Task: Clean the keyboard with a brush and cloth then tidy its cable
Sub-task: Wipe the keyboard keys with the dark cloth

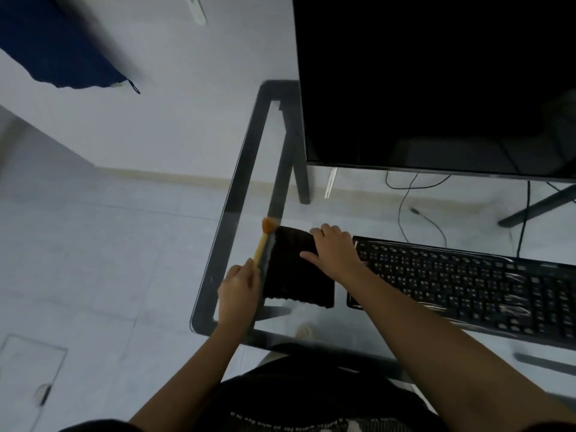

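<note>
At centre frame the left hand [239, 283] grips the brush [263, 241] and the right hand [333, 249] lies spread on the dark cloth [296, 275], both just left of the keyboard [467, 282] at right, so cleaning seems barely begun and next the brush must reach the keys.

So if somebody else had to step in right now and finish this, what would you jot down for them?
Left hand: grips the brush by its yellow handle, bristles pointing away, beside the left edge of the cloth.
Right hand: rests flat on the dark cloth, which lies on the glass desk just left of the keyboard.
Done: both tools are at hand; neither touches the keyboard, and nothing shows any cleaning yet.
Left: brush the keys, wipe with the cloth, then tidy the thin cable trailing loose behind the keyboard.
</note>
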